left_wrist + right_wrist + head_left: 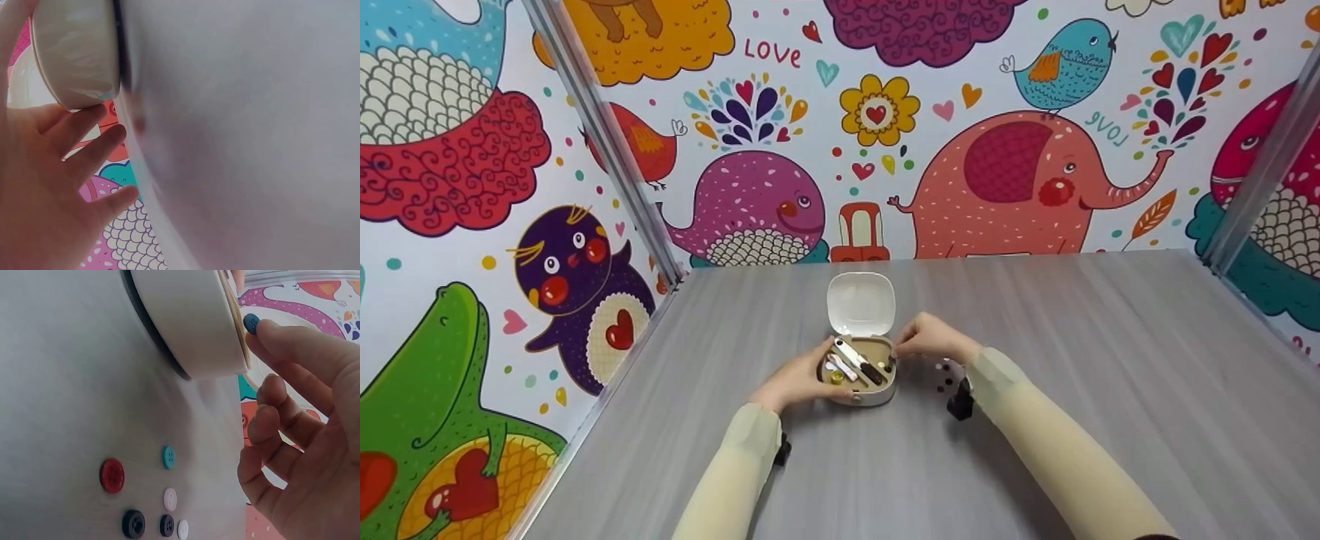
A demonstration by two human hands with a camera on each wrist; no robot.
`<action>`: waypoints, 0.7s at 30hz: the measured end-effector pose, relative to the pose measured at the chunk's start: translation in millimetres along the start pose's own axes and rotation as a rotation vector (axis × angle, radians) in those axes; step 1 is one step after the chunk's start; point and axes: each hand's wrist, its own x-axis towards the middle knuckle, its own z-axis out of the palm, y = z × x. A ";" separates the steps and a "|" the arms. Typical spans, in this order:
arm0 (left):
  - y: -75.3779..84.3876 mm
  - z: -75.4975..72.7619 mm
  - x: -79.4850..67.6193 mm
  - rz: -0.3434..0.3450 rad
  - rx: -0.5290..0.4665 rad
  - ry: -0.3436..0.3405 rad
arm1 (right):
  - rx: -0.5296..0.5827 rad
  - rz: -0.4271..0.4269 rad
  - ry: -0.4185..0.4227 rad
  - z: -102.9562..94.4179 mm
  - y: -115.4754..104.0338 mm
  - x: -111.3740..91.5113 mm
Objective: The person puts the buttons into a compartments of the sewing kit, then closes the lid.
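Observation:
A small white sewing box [877, 396] stands on the table with its lid [861, 304] raised. Its beige tray [877, 349] holds a white-and-black tool [859, 361], a small yellow item [837, 377] and other small pieces. My left hand [797, 380] grips the box from the left, thumb at the front wall; two fingers stick out free beside it in the left wrist view. Between thumb and forefinger my right hand [934, 339] pinches a blue button [251, 323] right at the tray's right rim. Its other fingers are loosely bent.
Several loose buttons lie on the table right of the box, among them a red one [112, 476], a turquoise one [169, 457], a pink one [170, 499] and a black one [134, 524]. Cartoon-printed walls [877, 172] stand behind and left of the grey table [720, 330].

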 end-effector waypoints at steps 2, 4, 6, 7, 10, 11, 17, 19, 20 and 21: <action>0.1 0.0 0.2 -0.002 -0.002 0.000 | -0.009 -0.003 0.004 1.4 -0.5 1.1; -0.1 0.0 0.3 -0.003 -0.012 0.000 | -0.030 -0.018 0.008 2.7 -1.2 2.7; -0.2 -0.2 0.4 -0.004 -0.018 0.000 | -0.057 -0.039 0.015 3.5 -2.3 4.0; -0.4 -0.1 0.4 -0.002 -0.017 0.000 | -0.074 -0.055 0.019 3.8 -2.9 4.5; -0.5 0.0 0.0 -0.011 -0.012 -0.003 | -0.122 -0.082 0.026 4.6 -4.9 5.9; -0.4 -0.2 -0.3 -0.010 -0.008 -0.002 | -0.133 -0.087 0.028 4.8 -5.4 6.4; 0.7 0.2 -0.4 0.011 -0.017 0.006 | -0.202 -0.102 0.026 6.2 -7.1 8.5; 0.8 0.6 -0.3 0.010 -0.023 0.007 | -0.220 -0.093 0.017 6.6 -7.5 8.9; 0.8 0.8 -0.3 0.012 -0.027 0.007 | -0.228 -0.085 0.011 7.0 -7.9 9.2; 0.7 0.9 -0.3 0.014 -0.030 0.007 | -0.236 -0.079 0.004 7.4 -8.2 9.5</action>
